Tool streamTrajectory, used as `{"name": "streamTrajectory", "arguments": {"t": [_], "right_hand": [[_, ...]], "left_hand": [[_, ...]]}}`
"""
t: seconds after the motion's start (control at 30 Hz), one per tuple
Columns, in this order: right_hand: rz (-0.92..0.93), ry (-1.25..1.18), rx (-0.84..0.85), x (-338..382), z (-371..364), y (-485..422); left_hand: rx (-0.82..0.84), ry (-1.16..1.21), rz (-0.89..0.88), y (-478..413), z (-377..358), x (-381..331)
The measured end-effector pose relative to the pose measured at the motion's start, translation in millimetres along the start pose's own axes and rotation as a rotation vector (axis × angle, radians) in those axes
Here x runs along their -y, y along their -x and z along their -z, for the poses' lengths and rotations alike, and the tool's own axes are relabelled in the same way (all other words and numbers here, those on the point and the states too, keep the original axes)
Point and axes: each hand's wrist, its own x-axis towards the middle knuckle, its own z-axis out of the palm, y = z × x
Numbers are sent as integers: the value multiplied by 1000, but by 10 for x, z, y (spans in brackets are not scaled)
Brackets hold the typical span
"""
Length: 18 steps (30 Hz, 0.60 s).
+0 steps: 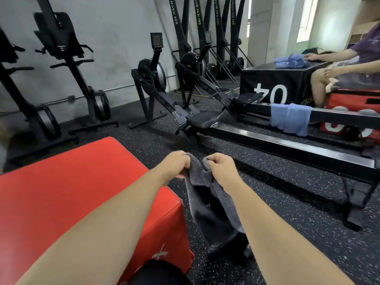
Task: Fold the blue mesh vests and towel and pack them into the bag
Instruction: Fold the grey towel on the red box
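We hold the grey towel (205, 202) up in both hands beside the red box (82, 192).
Our left hand (176, 164) and right hand (223, 167) pinch its top edge with curled fingers; it hangs over the floor (267, 192). One blue mesh vest (291, 119) drapes over a rower rail (337, 118), other vests (292, 61) lie bunched on the black surface (273, 83) marked "04", upside down. Uprights (174, 21) behind read "SKI MACHINE".

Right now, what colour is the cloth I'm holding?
Dark grey, waffle-textured towel, clearest in the head view.
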Motion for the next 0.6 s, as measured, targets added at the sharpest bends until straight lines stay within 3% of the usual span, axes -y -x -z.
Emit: {"name": "streamTrajectory", "arguments": {"t": [0.13, 0.27, 0.4, 0.47, 0.6], "right_hand": [[99, 88, 45, 211, -144, -152], [97, -15, 43, 216, -80, -143], [-62, 312, 265, -35, 37, -141], [-175, 393, 298, -166, 77, -177], [-248, 81, 145, -146, 169, -346]], "left_hand": [[147, -49, -26, 24, -112, -20], [49, -66, -166, -103, -15, 25], [125, -40, -158, -220, 156, -106], [110, -55, -165, -299, 232, -166], [65, -110, -196, -527, 430, -194]]}}
